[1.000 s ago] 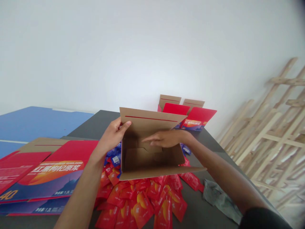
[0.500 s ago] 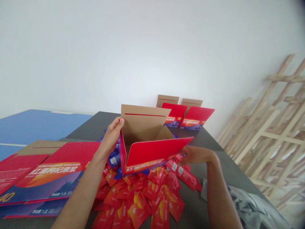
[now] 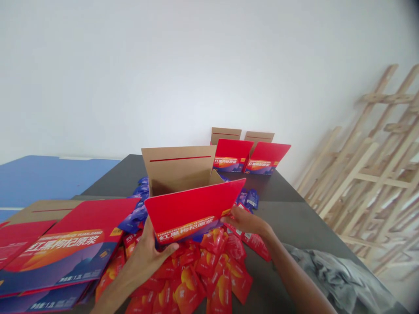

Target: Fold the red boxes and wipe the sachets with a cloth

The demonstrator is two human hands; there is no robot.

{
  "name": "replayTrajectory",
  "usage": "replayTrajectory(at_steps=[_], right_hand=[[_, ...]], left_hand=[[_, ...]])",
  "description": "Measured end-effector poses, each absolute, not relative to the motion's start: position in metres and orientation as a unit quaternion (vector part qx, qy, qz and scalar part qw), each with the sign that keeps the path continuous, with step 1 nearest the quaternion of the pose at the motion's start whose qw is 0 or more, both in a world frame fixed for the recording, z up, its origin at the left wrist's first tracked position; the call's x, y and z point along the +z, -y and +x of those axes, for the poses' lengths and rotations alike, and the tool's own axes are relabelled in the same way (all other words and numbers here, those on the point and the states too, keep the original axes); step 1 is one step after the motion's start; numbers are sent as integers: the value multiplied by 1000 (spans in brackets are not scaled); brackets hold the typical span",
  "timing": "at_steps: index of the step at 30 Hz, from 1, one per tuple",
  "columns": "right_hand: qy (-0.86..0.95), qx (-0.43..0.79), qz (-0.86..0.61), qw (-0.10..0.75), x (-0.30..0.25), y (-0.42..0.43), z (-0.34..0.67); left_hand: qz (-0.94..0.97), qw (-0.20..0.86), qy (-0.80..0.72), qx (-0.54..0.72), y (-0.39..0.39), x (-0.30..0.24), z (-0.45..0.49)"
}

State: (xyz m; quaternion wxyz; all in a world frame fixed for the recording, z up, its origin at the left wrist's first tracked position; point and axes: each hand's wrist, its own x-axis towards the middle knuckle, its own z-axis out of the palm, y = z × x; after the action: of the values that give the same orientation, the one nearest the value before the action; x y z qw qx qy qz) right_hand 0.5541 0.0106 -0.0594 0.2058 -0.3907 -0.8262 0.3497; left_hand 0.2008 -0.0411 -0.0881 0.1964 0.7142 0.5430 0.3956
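Matt cardboard carton (image 3: 178, 172), glossy plastic sachets (image 3: 193, 283)

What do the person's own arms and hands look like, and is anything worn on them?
The left hand and right hand are bare, without gloves. The left forearm and right forearm are bare too, with no sleeve in view. No watch, ring or bracelet shows.

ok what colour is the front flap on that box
The front flap is red with a purple lower band, best seen in the head view.
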Motion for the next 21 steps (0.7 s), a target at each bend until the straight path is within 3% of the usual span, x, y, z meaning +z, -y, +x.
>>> replayTrajectory(at_steps=[3,9,12,21], right_hand=[[830,298,-421,215,-61,-21,531],[762,241,-440,409,-42,-76,477],[709,221,-481,467,-34,-116,459],[633,209,-578,470,-69,-217,458]], left_hand=[[671,222,-572,417,19,-73,196],[663,170,-566,459,-58,-23,166],[700,172,-527,450,-116,-11,158],[743,281,-420,440,-275,-36,173]])
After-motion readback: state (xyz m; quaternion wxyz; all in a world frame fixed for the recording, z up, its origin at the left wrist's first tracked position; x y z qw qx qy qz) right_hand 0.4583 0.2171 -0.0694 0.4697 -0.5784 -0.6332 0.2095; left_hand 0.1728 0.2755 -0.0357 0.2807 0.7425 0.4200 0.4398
